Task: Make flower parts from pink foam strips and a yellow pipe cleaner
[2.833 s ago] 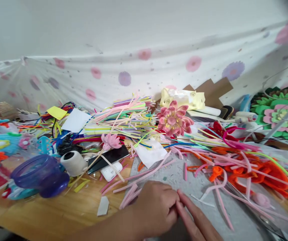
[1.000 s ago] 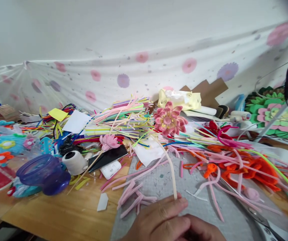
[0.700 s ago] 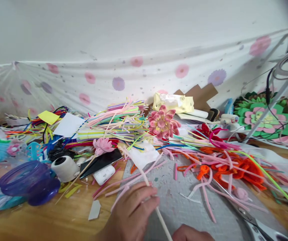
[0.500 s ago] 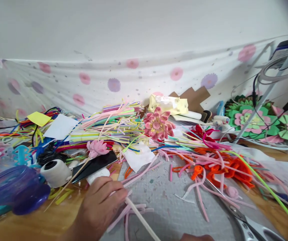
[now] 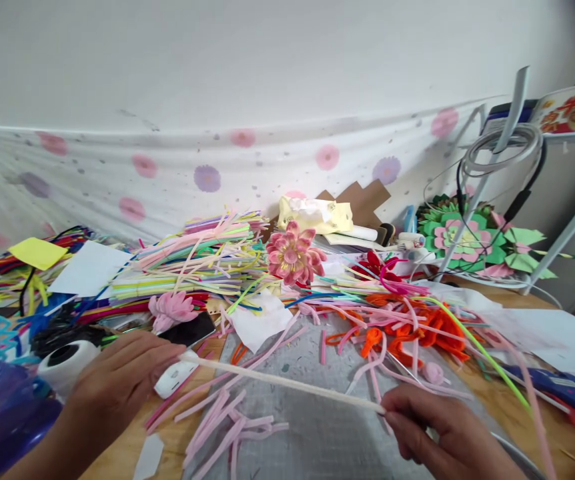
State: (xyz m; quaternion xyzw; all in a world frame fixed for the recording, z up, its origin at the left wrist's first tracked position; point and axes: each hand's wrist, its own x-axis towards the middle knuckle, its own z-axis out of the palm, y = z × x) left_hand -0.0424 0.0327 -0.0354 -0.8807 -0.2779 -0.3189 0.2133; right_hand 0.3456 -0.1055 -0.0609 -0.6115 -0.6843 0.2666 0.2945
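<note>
A white pipe cleaner (image 5: 282, 382) is stretched nearly straight between my two hands, sloping slightly down to the right. My left hand (image 5: 122, 377) is closed, pinching its left end. The other end sits between the thumb and fingers of my right hand (image 5: 432, 427), also closed. Below it, several cut pink pipe cleaners (image 5: 227, 427) lie on the grey mat (image 5: 312, 433). Just past my left hand are a pink pipe-cleaner flower (image 5: 172, 310) and a small white case (image 5: 176, 375). A larger pink flower with a golden centre (image 5: 295, 255) stands behind the mat.
Bundles of coloured pipe cleaners (image 5: 192, 260) are piled at the back. Orange pipe cleaners (image 5: 402, 337) lie tangled right of centre. A purple bowl (image 5: 2, 420) and a white spool (image 5: 65, 363) stand at left. At right rises a metal rack (image 5: 487, 167) with coiled cable.
My right hand has risen into view and grips the pipe cleaner's right end. My left hand has moved left, and the strip is now drawn out. The view has turned slightly right.
</note>
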